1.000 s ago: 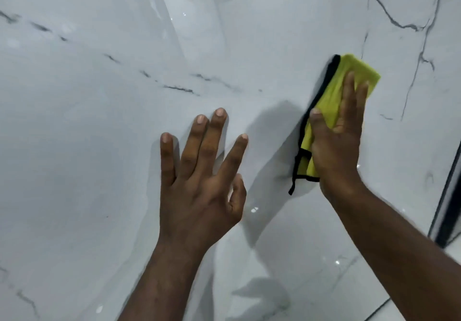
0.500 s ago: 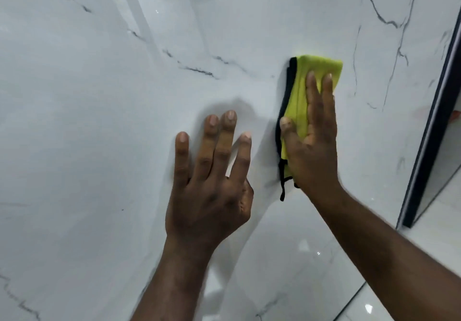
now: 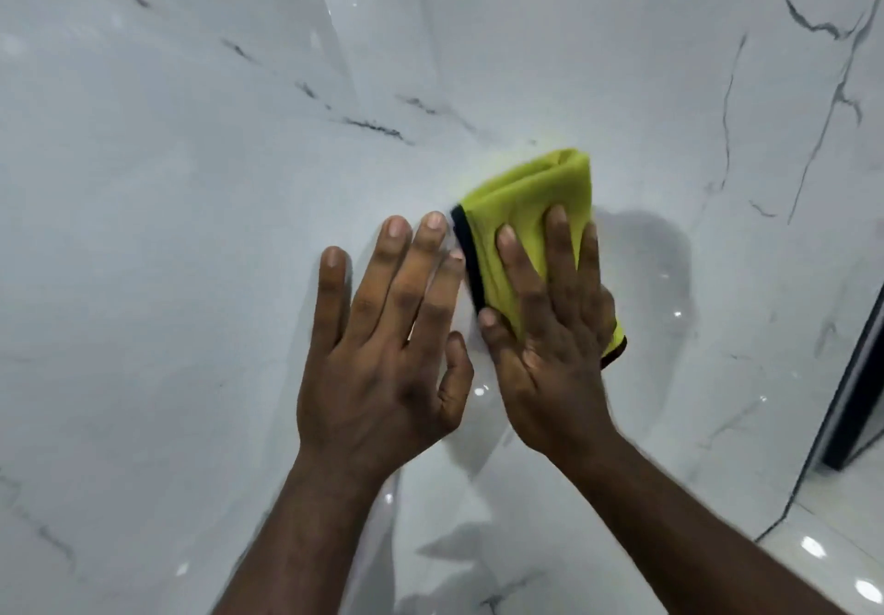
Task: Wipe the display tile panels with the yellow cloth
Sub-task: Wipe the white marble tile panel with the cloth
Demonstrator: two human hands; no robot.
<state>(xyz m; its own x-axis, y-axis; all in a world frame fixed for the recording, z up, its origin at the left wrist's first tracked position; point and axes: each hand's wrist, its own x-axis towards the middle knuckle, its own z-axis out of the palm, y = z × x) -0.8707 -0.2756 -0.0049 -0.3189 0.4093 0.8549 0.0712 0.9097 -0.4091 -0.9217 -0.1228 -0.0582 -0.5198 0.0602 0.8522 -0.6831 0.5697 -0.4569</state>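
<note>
Glossy veined tile panel (image 3: 191, 241): folded cloth (image 3: 531, 193) pressed flat under right hand (image 3: 550, 332), grip unclosed, fingers straight, long axis running up past fingertips; left hand (image 3: 382, 356), spread, just left of black hem (image 3: 471, 263).

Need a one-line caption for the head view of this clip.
Right hand presses the yellow cloth on a white veined tile panel, left hand spread beside it.
</note>
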